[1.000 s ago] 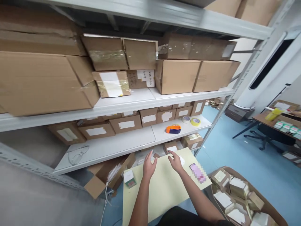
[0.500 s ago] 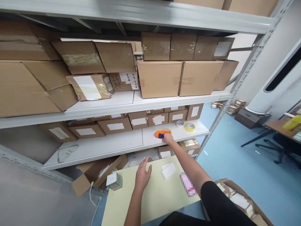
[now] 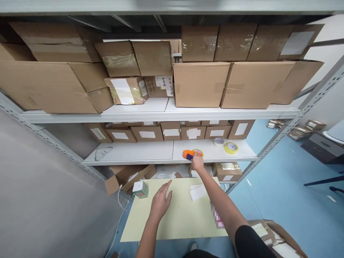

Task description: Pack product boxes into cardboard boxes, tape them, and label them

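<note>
At the middle shelf, my right hand (image 3: 198, 162) is closed around the handle of an orange and dark blue tape dispenser (image 3: 188, 154), at the shelf's front edge. A yellow-rimmed tape roll partly shows behind my fingers; I cannot tell whether it is mounted on the dispenser. My left hand (image 3: 161, 202) hovers over the pale yellow table (image 3: 182, 218), holding nothing, thumb and fingers apart. White paper slips (image 3: 197, 192) lie on the table between my arms. A small green and white box (image 3: 140, 189) stands at the table's far left corner.
A white tape roll (image 3: 218, 142) and a yellow tape roll (image 3: 231, 147) lie right of the dispenser. Labelled cartons (image 3: 147, 134) line the shelf's back; larger cartons (image 3: 201, 86) fill the shelf above. An open carton (image 3: 126, 175) sits left, a filled carton (image 3: 271, 231) lower right.
My view has shifted, so the shelves now look more level. My right hand stays on the tape dispenser at the shelf, and my left hand remains over the table.
</note>
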A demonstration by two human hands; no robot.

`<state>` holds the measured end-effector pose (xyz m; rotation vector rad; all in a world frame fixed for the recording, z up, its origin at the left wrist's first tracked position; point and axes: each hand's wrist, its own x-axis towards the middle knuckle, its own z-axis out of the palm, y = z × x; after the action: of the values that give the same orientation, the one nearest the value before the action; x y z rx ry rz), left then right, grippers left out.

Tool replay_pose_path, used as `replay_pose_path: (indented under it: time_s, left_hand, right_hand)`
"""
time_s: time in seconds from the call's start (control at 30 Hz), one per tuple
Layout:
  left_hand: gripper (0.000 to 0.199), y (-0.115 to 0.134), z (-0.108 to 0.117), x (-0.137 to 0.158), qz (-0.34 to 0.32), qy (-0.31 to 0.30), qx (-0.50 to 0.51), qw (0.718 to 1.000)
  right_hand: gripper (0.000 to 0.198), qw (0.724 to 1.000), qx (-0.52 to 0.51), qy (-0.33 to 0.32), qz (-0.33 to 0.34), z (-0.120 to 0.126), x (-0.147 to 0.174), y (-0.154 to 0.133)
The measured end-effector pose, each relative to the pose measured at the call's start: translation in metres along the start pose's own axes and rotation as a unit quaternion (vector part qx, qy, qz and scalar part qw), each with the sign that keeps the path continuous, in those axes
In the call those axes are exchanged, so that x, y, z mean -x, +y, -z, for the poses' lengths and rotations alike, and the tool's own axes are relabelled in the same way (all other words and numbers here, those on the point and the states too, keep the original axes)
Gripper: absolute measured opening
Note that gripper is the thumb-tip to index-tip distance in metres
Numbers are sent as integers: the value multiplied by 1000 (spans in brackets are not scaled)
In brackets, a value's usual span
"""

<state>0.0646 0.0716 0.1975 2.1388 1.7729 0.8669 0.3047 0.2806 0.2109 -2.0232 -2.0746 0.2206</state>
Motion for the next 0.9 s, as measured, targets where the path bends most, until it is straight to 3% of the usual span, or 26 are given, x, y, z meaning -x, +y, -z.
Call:
replay_pose_path:
  time_s: [0.23, 0.4, 0.57, 0.73, 0.9]
  left_hand:
    - [52, -5, 9, 6, -18, -7, 12, 1000]
    - [52, -29, 23, 34, 36, -16, 52, 998]
    - [54, -68, 35, 85, 122, -32, 84, 988]
    - [55, -106, 41, 133, 178, -57, 81, 979]
    - [55, -130, 37, 168, 215, -82, 78, 970]
  right_hand:
    - [52, 999, -33, -6, 28, -38, 92, -23]
    - [55, 995, -79, -62, -7, -105, 159, -34]
    - [46, 978, -200, -30, -58, -167, 209, -34]
    - [45, 976, -169, -65, -119, -192, 241, -22]
    - [38, 964, -183, -93, -166, -207, 265, 11]
